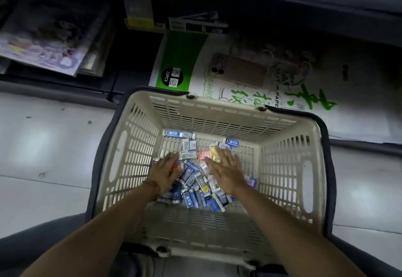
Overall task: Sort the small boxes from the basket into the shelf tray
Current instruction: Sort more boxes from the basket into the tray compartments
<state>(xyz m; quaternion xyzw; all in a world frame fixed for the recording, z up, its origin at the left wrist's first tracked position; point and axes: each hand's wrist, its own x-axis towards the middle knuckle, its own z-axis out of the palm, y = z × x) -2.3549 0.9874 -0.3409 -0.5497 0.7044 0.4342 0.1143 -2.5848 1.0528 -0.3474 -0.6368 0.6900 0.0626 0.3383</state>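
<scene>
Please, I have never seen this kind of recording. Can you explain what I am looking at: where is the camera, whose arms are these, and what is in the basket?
There is no machine here. The single picture comes from a camera worn on a person's head, looking down, so the two bare arms entering from the bottom are that person's own.

Below them is a cream plastic basket with slotted walls, standing on a pale floor. On its bottom lies a loose pile of small boxes, mostly blue and white, with an orange one near the top.

The left hand, with a beaded bracelet at the wrist, and the right hand are both spread flat over the pile, fingers open. Neither visibly holds a box.

Behind the basket a large green-and-white paper pack lies on a low shelf. The picture is dim and slightly blurred.
</scene>
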